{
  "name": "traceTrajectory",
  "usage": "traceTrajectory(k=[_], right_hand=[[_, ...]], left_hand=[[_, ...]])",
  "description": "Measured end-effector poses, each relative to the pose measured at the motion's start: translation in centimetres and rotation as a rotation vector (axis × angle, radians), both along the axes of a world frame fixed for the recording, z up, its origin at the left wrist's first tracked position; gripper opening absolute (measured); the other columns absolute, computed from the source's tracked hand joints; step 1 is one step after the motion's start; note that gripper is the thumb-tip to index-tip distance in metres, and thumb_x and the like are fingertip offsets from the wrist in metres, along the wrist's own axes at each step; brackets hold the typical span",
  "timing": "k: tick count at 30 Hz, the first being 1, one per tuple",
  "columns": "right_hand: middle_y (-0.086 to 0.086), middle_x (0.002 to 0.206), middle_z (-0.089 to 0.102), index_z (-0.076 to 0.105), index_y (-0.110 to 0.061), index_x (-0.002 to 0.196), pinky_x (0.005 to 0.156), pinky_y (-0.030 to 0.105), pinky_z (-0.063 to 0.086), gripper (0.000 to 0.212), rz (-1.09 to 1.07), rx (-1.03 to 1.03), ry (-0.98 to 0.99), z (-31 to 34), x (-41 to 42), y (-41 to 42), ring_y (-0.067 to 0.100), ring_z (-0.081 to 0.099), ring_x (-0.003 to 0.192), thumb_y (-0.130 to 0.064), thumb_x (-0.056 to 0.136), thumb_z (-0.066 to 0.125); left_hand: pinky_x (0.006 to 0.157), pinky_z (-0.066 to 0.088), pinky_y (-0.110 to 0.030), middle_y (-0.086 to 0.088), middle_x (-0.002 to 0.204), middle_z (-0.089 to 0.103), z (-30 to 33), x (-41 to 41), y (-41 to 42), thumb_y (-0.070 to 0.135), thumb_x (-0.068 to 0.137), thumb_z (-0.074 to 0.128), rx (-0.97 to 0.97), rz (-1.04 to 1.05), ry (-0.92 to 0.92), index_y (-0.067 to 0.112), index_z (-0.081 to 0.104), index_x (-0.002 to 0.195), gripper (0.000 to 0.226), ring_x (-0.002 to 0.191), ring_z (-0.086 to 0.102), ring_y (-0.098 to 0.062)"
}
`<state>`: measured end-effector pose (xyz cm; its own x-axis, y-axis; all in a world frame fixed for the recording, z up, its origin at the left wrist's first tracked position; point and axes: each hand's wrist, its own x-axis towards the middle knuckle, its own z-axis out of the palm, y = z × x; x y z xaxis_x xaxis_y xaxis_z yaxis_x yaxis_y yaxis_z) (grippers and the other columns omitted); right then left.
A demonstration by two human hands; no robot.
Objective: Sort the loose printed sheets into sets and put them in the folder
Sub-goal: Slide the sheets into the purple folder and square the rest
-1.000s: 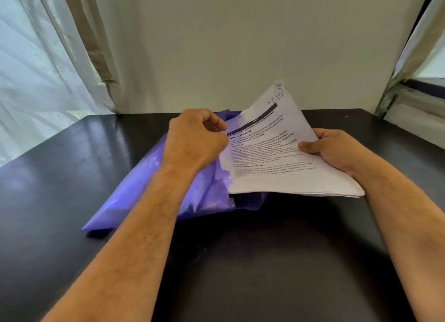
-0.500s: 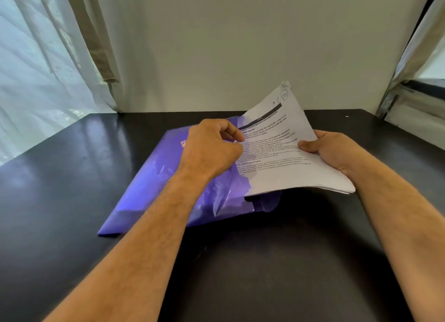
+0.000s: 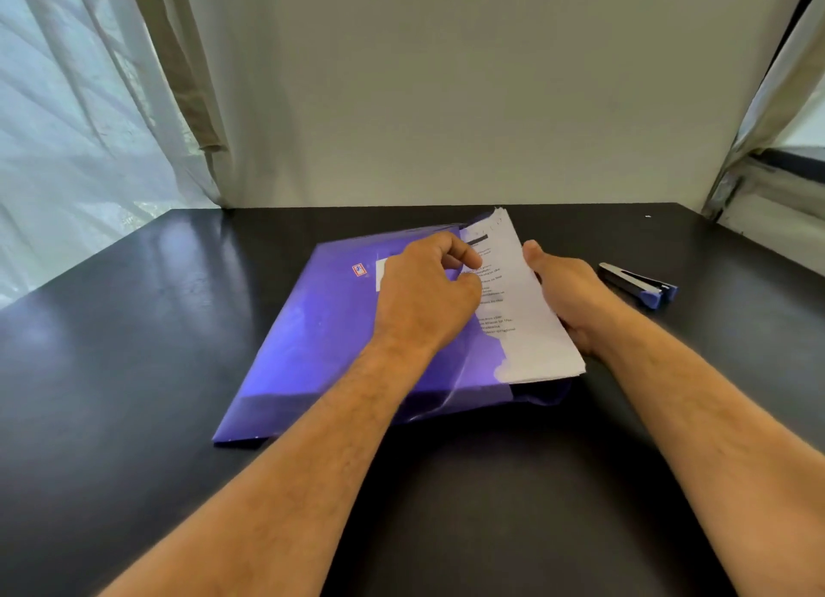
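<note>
The stack of printed sheets (image 3: 531, 328) lies partway inside the purple plastic folder (image 3: 321, 328) on the black table (image 3: 134, 373). Its left portion is already under the translucent cover, and its right long edge and far corner still stick out past the folder's open right side. The stack's long axis runs from near the person toward the wall, roughly parallel to the folder's opening, so what remains, as I judge it, is a sideways slide to the left.

The right hand (image 3: 567, 301) is the nearer one to that exposed edge. It is wrapped around the right long side of the stack, thumb on top, with the fingers hidden beneath the paper. The left hand (image 3: 428, 293) sits on the folder just beside the opening, its curled fingers pinching the edge of the cover and holding it lifted off the sheets.

A blue and black stapler (image 3: 638, 284) lies on the table to the right, well apart from the folder.
</note>
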<state>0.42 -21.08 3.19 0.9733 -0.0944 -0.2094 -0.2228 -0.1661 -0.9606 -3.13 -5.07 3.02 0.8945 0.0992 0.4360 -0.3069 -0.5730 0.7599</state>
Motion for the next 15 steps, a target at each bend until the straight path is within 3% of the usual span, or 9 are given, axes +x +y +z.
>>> traceTrajectory(k=[3,7,11,15], right_hand=[[0.011,0.103,0.076,0.062,-0.011,0.12,0.093,0.048,0.056,0.024,0.042,0.048,0.023,0.1,0.4,-1.6,0.031,0.074,0.094,-0.021,0.103,0.048],[0.012,0.106,0.075,0.067,-0.011,0.121,0.092,0.046,0.056,0.033,0.15,-0.063,-0.07,-0.2,0.2,-1.5,0.031,0.073,0.096,0.002,0.098,0.049],[0.021,0.086,0.07,0.073,-0.012,0.112,0.053,0.029,0.046,0.027,0.288,-0.107,-0.18,-0.9,-0.6,1.2,0.025,0.058,0.063,-0.001,0.096,0.055],[0.016,0.08,0.073,0.071,-0.007,0.115,0.044,0.021,0.05,0.03,0.331,-0.037,-0.165,-0.6,-0.4,1.4,0.014,0.066,0.055,0.005,0.097,0.051]], left_hand=[[0.056,0.039,-0.006,0.021,0.087,0.061,-0.4,0.1,-0.3,0.015,0.086,0.064,-0.016,0.001,-0.005,0.029,0.067,0.088,0.015,0.082,0.063,-0.002],[0.064,0.042,-0.011,0.021,0.09,0.06,-0.4,-0.1,-0.7,0.015,0.086,0.064,-0.023,0.005,-0.045,0.029,0.068,0.09,0.016,0.082,0.062,-0.006],[0.058,0.037,-0.004,0.017,0.085,0.058,-0.3,-0.3,-0.8,0.014,0.086,0.063,-0.017,-0.011,-0.049,0.03,0.066,0.097,0.02,0.079,0.06,-0.004],[0.057,0.038,-0.004,0.019,0.084,0.056,-0.3,-0.5,-0.8,0.014,0.088,0.062,-0.001,-0.016,-0.05,0.029,0.066,0.101,0.02,0.078,0.059,-0.003]])
